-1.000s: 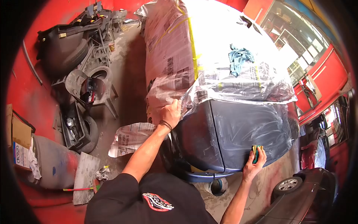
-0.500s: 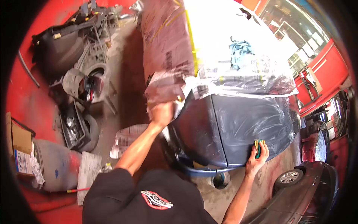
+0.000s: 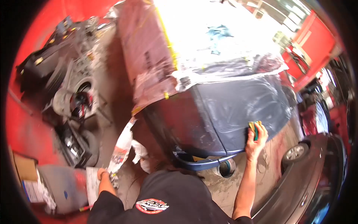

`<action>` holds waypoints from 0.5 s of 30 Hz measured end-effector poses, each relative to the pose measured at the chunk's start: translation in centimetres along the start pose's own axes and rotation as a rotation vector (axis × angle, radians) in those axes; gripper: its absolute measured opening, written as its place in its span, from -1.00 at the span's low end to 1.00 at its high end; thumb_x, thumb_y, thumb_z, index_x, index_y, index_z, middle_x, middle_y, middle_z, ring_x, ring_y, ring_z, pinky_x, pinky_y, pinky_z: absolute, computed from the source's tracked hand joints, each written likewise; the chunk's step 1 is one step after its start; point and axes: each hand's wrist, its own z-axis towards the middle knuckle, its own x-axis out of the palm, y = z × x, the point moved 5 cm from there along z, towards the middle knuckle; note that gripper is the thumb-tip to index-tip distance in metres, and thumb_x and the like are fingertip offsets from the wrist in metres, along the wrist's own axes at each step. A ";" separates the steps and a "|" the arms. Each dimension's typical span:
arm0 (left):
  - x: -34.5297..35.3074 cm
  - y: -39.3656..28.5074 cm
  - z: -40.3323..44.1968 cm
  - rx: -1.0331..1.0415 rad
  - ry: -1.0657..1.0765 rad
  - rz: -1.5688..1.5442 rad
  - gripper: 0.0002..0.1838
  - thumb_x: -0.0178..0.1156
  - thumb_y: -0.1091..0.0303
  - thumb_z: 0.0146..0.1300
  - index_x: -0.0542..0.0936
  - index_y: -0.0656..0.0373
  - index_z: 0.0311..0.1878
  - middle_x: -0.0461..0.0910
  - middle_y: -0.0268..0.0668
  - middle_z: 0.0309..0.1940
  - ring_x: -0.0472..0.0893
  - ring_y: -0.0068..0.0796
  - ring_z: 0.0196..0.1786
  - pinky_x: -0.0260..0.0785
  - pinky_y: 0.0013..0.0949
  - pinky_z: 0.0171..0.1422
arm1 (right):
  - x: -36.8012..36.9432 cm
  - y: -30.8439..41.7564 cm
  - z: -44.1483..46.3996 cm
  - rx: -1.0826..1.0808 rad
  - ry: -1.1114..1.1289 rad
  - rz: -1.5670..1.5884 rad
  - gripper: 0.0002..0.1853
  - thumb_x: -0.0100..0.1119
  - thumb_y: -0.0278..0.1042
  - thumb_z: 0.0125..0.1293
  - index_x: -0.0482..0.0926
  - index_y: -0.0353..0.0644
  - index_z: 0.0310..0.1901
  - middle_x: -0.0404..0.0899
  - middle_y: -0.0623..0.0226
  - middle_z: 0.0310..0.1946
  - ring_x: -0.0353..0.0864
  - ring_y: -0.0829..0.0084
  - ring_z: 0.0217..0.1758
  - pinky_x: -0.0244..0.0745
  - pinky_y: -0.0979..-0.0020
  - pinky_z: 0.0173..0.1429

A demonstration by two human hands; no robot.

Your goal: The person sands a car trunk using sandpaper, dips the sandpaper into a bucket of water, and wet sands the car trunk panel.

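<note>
My right hand [image 3: 256, 143] is closed around a green and yellow sponge [image 3: 254, 128], near the lower right edge of a dark blue car panel [image 3: 238, 108]. Pale smears and swirl marks cover the panel's dull surface. Down at the lower left, my left hand [image 3: 103, 174] is at the end of a long white strip of masking paper [image 3: 122, 143] and appears closed on it; its fingers are partly hidden. The strip stretches up toward the corner of the car's covering [image 3: 149, 84], which is printed paper and plastic edged with yellow tape.
A blue cloth [image 3: 219, 33] lies on the covered car. Below the bumper stands a bucket [image 3: 226, 168]. Car parts [image 3: 72, 145] crowd the left wall beside a drum [image 3: 61, 186]. A dark car [image 3: 302, 179] is parked at right.
My left hand has moved from the covering's edge down and left, with the paper strip now stretched toward it. The sponge hand stays near the panel's edge. The view has shifted.
</note>
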 end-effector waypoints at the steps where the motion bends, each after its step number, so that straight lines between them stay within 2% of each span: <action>1: 1.0 0.3 3.0 -0.028 -0.078 -0.092 -0.71 0.37 0.28 0.45 0.90 0.14 0.12 0.86 -0.02 0.20 0.87 -0.01 0.25 0.75 0.08 0.20 | -0.2 0.4 0.2 -0.044 0.009 -0.024 -0.58 0.53 -0.40 0.43 0.75 -0.12 0.30 0.68 0.05 0.35 0.60 -0.01 0.45 0.46 0.02 0.59; 2: 0.7 -0.5 4.0 0.133 -0.046 -0.133 -0.72 0.37 0.25 0.44 0.89 0.19 0.03 0.87 -0.01 0.16 0.88 0.02 0.19 0.76 0.10 0.14 | -0.4 0.9 0.4 -0.084 0.010 -0.067 -0.58 0.55 -0.40 0.40 0.76 -0.11 0.28 0.70 0.06 0.33 0.61 -0.02 0.43 0.48 0.02 0.58; 4: -3.8 -5.4 1.6 0.398 -0.005 -0.145 -0.62 0.35 0.13 0.47 0.83 0.31 0.01 0.87 0.08 0.06 0.87 0.02 0.11 0.72 0.12 0.20 | -0.7 0.9 0.7 -0.090 -0.007 -0.075 -0.57 0.59 -0.36 0.36 0.77 -0.07 0.25 0.72 0.08 0.29 0.62 -0.05 0.41 0.51 0.00 0.53; 6: -5.0 -11.6 1.2 0.421 -0.088 -0.256 -0.44 0.31 -0.03 0.58 0.75 0.38 0.21 0.83 0.14 0.15 0.80 -0.06 0.26 0.61 0.10 0.42 | -0.5 0.7 0.4 -0.021 -0.040 -0.062 -0.55 0.63 -0.29 0.35 0.78 -0.04 0.25 0.71 0.07 0.29 0.63 -0.06 0.39 0.53 0.00 0.50; 8: -4.3 -20.2 0.3 0.807 0.205 -0.663 -0.23 0.21 -0.18 0.68 0.52 0.39 0.55 0.67 0.20 0.43 0.62 -0.06 0.54 0.38 0.03 0.67 | -0.5 0.8 0.1 0.035 -0.064 -0.008 -0.53 0.65 -0.25 0.33 0.78 -0.02 0.26 0.70 0.06 0.29 0.63 -0.05 0.38 0.54 -0.01 0.49; 9: -2.8 -26.1 -4.2 0.942 0.194 -0.947 -0.14 0.15 -0.18 0.74 0.27 0.34 0.75 0.35 0.21 0.71 0.38 0.00 0.74 0.19 -0.01 0.80 | -0.6 0.3 0.0 0.047 -0.068 -0.025 -0.52 0.66 -0.24 0.33 0.78 -0.01 0.26 0.70 0.06 0.30 0.63 -0.04 0.37 0.54 -0.01 0.48; 10: -2.7 -29.3 -7.3 1.073 0.323 -0.962 -0.02 0.14 -0.24 0.74 0.00 0.19 0.88 0.00 0.13 0.86 0.10 0.02 0.87 -0.03 -0.02 0.89 | -0.4 0.2 0.0 0.046 -0.049 -0.020 -0.51 0.67 -0.24 0.32 0.78 -0.01 0.26 0.69 0.06 0.30 0.63 -0.04 0.37 0.54 -0.01 0.48; 11: -2.8 -31.6 -10.9 1.117 0.311 -1.023 -0.06 0.18 -0.11 0.74 -0.02 0.13 0.89 -0.01 0.19 0.86 0.11 0.05 0.86 0.00 -0.05 0.89 | -0.4 0.3 0.0 0.046 -0.045 -0.018 -0.52 0.65 -0.24 0.33 0.77 -0.02 0.26 0.69 0.06 0.30 0.64 -0.04 0.36 0.54 -0.01 0.48; 12: -3.4 -33.7 -14.0 1.237 0.136 -0.979 -0.04 0.17 -0.07 0.75 -0.13 0.04 0.91 0.19 0.27 0.78 0.27 0.09 0.80 0.13 -0.03 0.83 | -0.5 0.3 0.1 0.045 -0.037 -0.023 -0.53 0.65 -0.24 0.34 0.77 -0.02 0.26 0.69 0.07 0.30 0.64 -0.03 0.36 0.54 -0.01 0.48; 14: -4.2 -36.1 -18.1 1.098 0.281 -1.060 -0.22 0.26 0.10 0.69 0.21 0.10 0.81 0.58 0.30 0.50 0.60 0.17 0.56 0.41 0.01 0.62 | -0.4 0.3 0.2 0.047 -0.016 -0.030 -0.54 0.63 -0.24 0.35 0.77 -0.02 0.26 0.69 0.07 0.30 0.64 -0.03 0.35 0.54 -0.01 0.47; 15: -3.4 -36.6 -17.4 1.093 0.161 -0.904 -0.31 0.27 0.17 0.65 0.32 0.12 0.71 0.65 0.27 0.38 0.66 0.20 0.45 0.47 0.03 0.53 | -0.5 0.4 0.2 0.044 -0.010 -0.034 -0.55 0.62 -0.24 0.35 0.77 -0.02 0.26 0.70 0.08 0.30 0.64 -0.03 0.35 0.54 0.00 0.47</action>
